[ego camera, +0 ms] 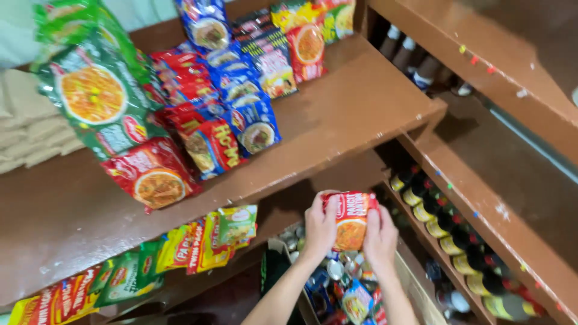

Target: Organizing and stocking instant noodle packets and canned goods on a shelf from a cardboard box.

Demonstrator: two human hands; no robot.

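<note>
Both hands, left hand (320, 227) and right hand (380, 237), clamped on one red noodle packet (351, 218) above a carton (421, 289).

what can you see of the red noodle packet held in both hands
The red noodle packet is a flat, glossy plastic pouch with a red top and an orange picture of noodles below. It is sealed, held roughly upright and facing the camera. The left hand grips its left edge and the right hand its right edge, above an open cardboard box of tins and packets, below the brown wooden shelf.
</note>
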